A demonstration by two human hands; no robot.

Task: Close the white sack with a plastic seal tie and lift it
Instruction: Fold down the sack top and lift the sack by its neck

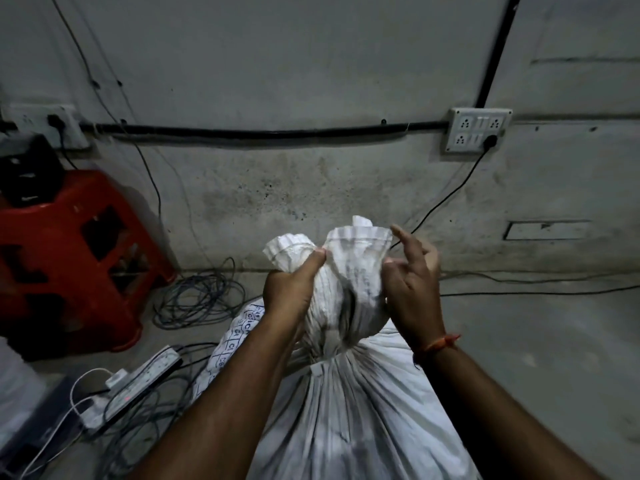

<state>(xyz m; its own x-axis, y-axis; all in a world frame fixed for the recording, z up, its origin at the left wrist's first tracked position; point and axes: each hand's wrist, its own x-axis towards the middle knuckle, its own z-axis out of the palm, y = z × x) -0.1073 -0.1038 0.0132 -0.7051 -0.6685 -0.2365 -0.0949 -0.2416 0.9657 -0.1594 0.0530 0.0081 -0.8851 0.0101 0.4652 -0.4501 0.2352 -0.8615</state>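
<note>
A white woven sack [349,417] stands in front of me, its mouth gathered into a bunched neck. A white plastic seal tie [320,368] cinches the neck just below the bunch. My left hand [294,289] is closed around the left side of the gathered top [349,271], thumb pressed on the fabric. On the right side, my right hand [412,289] rests against the gathered top with its fingers spread and partly lifted off. An orange thread band sits on my right wrist.
A red plastic stool [69,265] stands at the left against the grey wall. Coiled cables [201,296] and a white power strip [138,382] lie on the floor left of the sack. A wall socket box [478,129] has a black cord hanging down behind the sack.
</note>
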